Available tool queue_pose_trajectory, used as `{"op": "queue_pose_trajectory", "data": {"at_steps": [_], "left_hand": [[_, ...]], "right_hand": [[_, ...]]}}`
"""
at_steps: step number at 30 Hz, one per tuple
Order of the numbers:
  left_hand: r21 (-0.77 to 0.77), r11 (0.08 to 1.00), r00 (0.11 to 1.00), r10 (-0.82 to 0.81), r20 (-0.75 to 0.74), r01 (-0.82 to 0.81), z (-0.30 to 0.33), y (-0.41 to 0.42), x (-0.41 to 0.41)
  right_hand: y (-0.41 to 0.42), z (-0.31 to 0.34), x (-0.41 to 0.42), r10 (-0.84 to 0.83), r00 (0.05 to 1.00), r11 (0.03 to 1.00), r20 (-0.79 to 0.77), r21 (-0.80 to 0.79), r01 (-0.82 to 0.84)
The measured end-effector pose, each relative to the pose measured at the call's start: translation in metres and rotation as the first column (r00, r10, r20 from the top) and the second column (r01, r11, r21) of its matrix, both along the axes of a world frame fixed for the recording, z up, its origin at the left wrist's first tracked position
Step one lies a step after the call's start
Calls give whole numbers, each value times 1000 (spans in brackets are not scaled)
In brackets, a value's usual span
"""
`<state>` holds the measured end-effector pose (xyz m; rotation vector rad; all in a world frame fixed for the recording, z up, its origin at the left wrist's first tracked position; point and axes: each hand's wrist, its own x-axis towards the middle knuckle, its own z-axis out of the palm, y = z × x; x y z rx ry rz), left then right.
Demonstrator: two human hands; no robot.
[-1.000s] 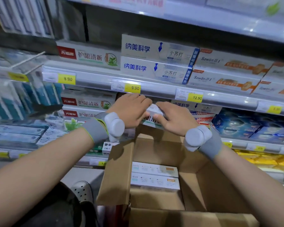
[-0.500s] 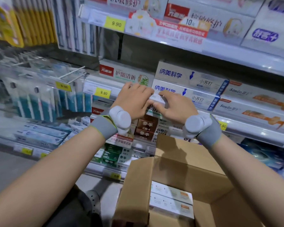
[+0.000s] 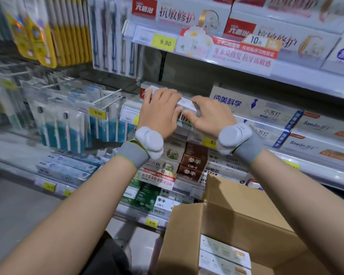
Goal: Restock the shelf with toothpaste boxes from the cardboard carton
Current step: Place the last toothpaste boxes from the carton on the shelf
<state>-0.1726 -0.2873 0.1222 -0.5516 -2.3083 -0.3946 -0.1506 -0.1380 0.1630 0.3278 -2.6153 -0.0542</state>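
Observation:
My left hand (image 3: 160, 111) and my right hand (image 3: 212, 115) together grip a white toothpaste box (image 3: 187, 105), held level at the front of the middle shelf (image 3: 314, 161). It sits against a white-and-red toothpaste box (image 3: 146, 90) lying there; my fingers cover most of the held box. The open cardboard carton (image 3: 236, 213) stands below at lower right, with two white toothpaste boxes (image 3: 223, 253) stacked inside. Both wrists wear grey bands with white pods.
White and blue boxes (image 3: 254, 108) and Sawon boxes (image 3: 324, 128) fill the middle shelf to the right. Toothbrush packs (image 3: 64, 124) hang on pegs at left. The upper shelf (image 3: 216, 54) overhangs with price tags. Lower shelves hold brown and green boxes (image 3: 191, 163).
Both hands rose with the box from just above the carton to the middle shelf and shifted left. The view tilted upward, so the carton sits lower in frame.

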Motion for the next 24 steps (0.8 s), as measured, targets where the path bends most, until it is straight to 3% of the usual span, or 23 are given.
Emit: {"op": "queue_pose_trajectory", "data": {"at_steps": [8, 17, 24], "left_hand": [[234, 970, 998, 64, 18, -67, 3, -7, -11], [222, 963, 978, 118, 174, -156, -7, -12, -21], [239, 958, 979, 120, 168, -158, -9, -10, -24]], "right_hand": [[-27, 12, -24, 7, 1000, 998, -3, -65, -7], [-36, 3, -45, -31, 999, 998, -9, 45, 31], [-41, -1, -47, -48, 999, 997, -18, 53, 49]]}}
